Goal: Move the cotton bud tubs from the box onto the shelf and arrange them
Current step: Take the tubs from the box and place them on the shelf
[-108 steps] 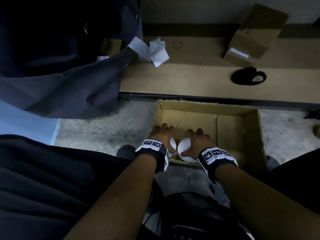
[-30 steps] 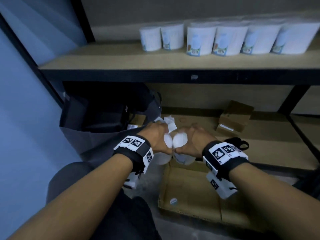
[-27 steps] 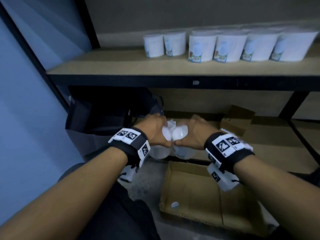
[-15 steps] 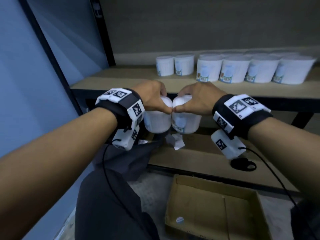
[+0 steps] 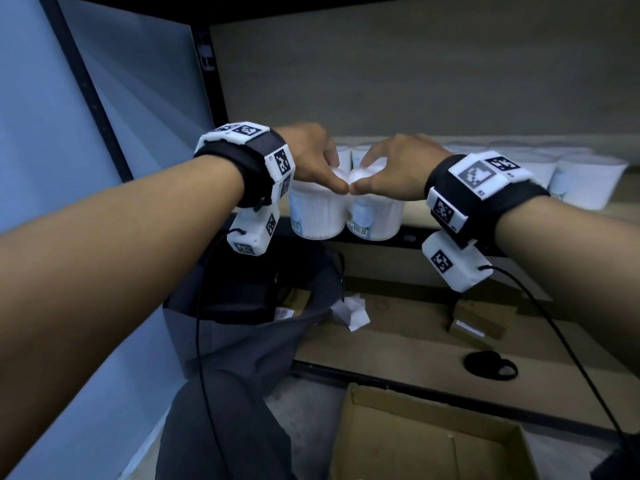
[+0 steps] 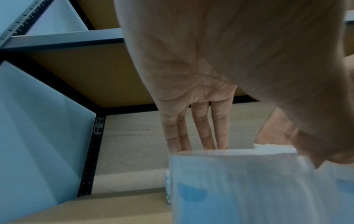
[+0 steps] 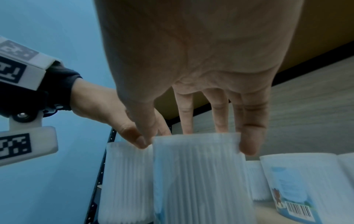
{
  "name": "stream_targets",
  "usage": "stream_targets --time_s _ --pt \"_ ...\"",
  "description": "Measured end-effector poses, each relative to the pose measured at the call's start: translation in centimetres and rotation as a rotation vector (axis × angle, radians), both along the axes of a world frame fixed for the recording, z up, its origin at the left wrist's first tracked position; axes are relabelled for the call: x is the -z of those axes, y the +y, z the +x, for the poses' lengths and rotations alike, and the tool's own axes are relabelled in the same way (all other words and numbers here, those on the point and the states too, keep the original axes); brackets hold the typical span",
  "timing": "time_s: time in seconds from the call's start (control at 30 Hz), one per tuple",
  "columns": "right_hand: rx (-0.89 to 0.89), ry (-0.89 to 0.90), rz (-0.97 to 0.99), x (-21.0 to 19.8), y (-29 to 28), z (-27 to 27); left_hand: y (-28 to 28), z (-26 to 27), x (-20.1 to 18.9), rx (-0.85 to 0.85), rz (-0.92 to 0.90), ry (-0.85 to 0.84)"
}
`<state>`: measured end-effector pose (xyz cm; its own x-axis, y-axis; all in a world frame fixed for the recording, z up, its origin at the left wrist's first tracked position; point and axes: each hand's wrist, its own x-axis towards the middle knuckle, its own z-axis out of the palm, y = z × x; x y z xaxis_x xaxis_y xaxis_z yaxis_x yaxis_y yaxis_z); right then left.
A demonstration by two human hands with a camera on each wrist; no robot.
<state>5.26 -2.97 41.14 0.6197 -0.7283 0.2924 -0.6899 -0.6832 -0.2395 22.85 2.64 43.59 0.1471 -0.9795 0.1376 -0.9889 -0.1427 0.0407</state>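
Head view: fingers [image 5: 327, 157] of the left hand [image 5: 311, 155] curl over the lid of one cotton bud tub [image 5: 317, 214], thumb pinching its near rim, while the right hand [image 5: 398, 171] grips a second tub [image 5: 375, 218] the same way from above. The two tubs hang side by side, touching, thumbs meeting between them. Seconds ago both hands were down in the cardboard box [image 5: 429, 441] on the floor; half a second ago the pair was level with the shelf edge. Now the tubs are raised to the shelf [image 5: 627, 188], just in front of the row of tubs [image 5: 585, 181] already standing there, and the box shows no tubs in its visible part, which suggests these may be the last. Both forearms reach forward, wrists bent down, palms facing downward. Right wrist view shows the fingers draped straight down the tub's far side; left wrist view is blurred but shows the same hold. Neither tub appears set down yet.
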Motion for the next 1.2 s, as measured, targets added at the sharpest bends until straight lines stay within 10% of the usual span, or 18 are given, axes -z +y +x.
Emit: stream_targets --time_s 1.2 --pt "0.011 -0.055 -0.107 1.8 -4.7 3.0 -3.5 5.3 2.0 0.163 -0.049 0.090"
